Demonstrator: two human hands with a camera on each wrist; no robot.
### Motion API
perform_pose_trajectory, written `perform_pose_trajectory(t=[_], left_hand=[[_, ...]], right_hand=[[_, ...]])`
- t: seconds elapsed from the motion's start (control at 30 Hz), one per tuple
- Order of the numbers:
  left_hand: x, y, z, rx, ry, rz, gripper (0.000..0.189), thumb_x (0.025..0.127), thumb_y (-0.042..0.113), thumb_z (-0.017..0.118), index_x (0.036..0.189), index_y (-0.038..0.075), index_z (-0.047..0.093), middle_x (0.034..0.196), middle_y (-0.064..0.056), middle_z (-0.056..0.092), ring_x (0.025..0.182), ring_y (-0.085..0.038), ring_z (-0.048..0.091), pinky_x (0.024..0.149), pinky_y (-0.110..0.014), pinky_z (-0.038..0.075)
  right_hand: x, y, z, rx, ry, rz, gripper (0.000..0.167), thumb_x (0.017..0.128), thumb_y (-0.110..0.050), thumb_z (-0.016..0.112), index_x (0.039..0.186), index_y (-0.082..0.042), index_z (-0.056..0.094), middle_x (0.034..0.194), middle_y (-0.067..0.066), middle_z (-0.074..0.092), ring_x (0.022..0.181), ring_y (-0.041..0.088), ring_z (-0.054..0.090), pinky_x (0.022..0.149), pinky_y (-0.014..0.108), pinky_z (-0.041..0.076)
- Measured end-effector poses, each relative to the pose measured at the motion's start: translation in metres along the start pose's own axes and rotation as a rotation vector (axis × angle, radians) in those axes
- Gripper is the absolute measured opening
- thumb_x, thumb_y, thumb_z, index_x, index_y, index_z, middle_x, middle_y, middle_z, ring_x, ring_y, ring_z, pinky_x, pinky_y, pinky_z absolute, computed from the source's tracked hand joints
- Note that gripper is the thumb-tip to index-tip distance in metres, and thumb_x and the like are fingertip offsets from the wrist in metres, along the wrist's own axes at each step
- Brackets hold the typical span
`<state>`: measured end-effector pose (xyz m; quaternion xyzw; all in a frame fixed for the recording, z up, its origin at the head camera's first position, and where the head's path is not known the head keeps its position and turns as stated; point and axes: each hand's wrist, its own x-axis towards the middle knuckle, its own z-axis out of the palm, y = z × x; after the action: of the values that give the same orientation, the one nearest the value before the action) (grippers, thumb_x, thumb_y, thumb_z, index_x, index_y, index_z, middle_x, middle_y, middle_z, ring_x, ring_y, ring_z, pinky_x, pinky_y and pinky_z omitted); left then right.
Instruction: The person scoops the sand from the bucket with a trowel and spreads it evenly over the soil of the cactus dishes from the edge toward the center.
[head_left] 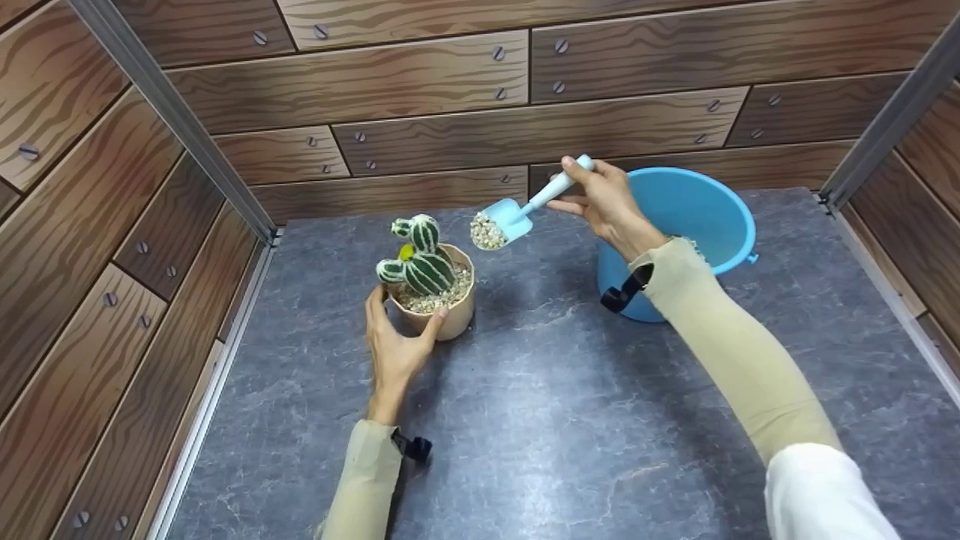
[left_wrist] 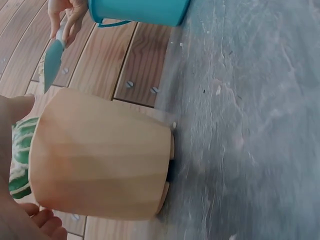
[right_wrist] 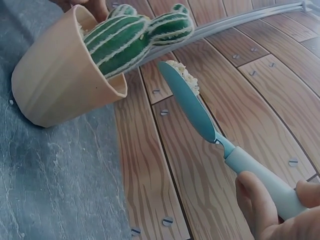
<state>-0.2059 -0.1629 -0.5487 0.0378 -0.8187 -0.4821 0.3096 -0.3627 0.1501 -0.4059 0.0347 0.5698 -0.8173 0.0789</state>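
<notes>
A striped green cactus (head_left: 429, 271) with a yellow bloom stands in a tan flowerpot (head_left: 459, 309), among pale gravel (head_left: 424, 301). My left hand (head_left: 397, 352) holds the pot from its near left side, thumb at the near rim and fingers at the left. My right hand (head_left: 611, 199) grips the pale handle of a light blue trowel (head_left: 517, 222) in the air. Pale pebbles (head_left: 487, 232) lie heaped in its scoop, above and right of the pot and apart from it. In the right wrist view, the trowel blade (right_wrist: 187, 102) points toward the cactus.
Behind my right forearm stands a blue bucket (head_left: 675, 217), its inside partly hidden. Wood-patterned panels (head_left: 442, 75) wall in the grey marbled tabletop (head_left: 540, 420) at the back and sides. Small crumbs (left_wrist: 218, 90) lie on the surface near the pot.
</notes>
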Motion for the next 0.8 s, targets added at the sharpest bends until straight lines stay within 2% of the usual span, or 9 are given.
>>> perform_pose_trajectory(t=[0.2, 0.43, 0.67, 0.8], left_hand=[[0.003, 0.002, 0.015, -0.021, 0.05, -0.028, 0.11, 0.071, 0.042, 0.099, 0.154, -0.003, 0.043, 0.147, -0.021, 0.053, 0.14, -0.036, 0.052, 0.124, -0.05, 0.039], [0.002, 0.006, 0.03, -0.045, 0.105, -0.063, 0.119, 0.063, 0.042, 0.103, 0.154, -0.004, 0.04, 0.144, -0.023, 0.052, 0.136, -0.038, 0.051, 0.121, -0.052, 0.039], [0.001, 0.006, 0.034, -0.065, 0.132, -0.069, 0.119, 0.063, 0.038, 0.103, 0.154, -0.004, 0.039, 0.145, -0.023, 0.051, 0.137, -0.038, 0.049, 0.122, -0.052, 0.037], [0.002, 0.008, 0.035, -0.061, 0.124, -0.083, 0.12, 0.064, 0.038, 0.102, 0.156, -0.004, 0.037, 0.146, -0.023, 0.049, 0.139, -0.038, 0.048, 0.124, -0.052, 0.036]], right_hand=[[0.0, 0.004, 0.006, 0.01, -0.012, -0.005, 0.027, 0.106, -0.022, 0.067, 0.122, -0.002, 0.061, 0.107, 0.013, 0.067, 0.082, 0.026, 0.079, 0.089, 0.041, 0.066], [-0.001, 0.007, 0.012, -0.007, -0.013, -0.002, 0.029, 0.106, -0.023, 0.067, 0.124, -0.001, 0.062, 0.114, 0.016, 0.065, 0.088, 0.027, 0.08, 0.089, 0.04, 0.066], [-0.001, 0.013, 0.019, -0.021, -0.027, -0.001, 0.025, 0.106, -0.022, 0.067, 0.121, -0.003, 0.062, 0.114, 0.017, 0.066, 0.087, 0.028, 0.08, 0.089, 0.042, 0.066], [0.0, 0.017, 0.022, -0.029, -0.025, 0.0, 0.023, 0.107, -0.021, 0.066, 0.121, -0.003, 0.061, 0.115, 0.018, 0.065, 0.089, 0.029, 0.08, 0.09, 0.042, 0.066]])
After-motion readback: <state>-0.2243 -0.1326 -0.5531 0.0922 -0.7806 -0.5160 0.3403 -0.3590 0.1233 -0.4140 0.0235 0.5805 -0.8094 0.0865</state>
